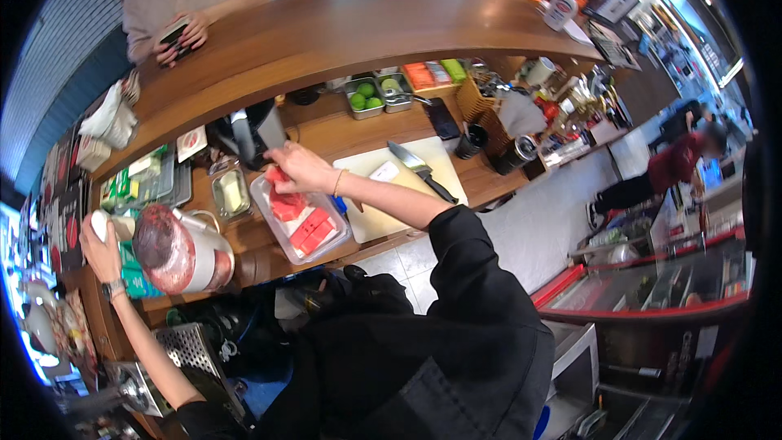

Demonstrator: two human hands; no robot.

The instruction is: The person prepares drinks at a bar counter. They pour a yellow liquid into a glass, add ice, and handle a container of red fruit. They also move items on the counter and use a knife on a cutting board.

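My right hand point(300, 170) grips a piece of red watermelon point(278, 176) above the far end of a clear plastic container point(344, 233). More cut watermelon point(313, 231) lies inside it on something white. On the left, my left hand point(102, 252) has its fingers around a small white object point(99, 225), partly covered, whose kind I cannot tell. Beside that hand stands a blender jar point(189, 256), with red pulp visible through its wall. Beyond my right forearm a kitchen knife point(421, 170) rests on a white cutting board point(449, 159).
A small container with a pale yellow block point(232, 192) sits between jar and watermelon. Limes point(365, 95) fill a metal tray under the raised wooden counter point(366, 18). A black phone point(441, 117) and black cups point(471, 140) are at right. Across the counter, a person's hands point(180, 40) hold a device.
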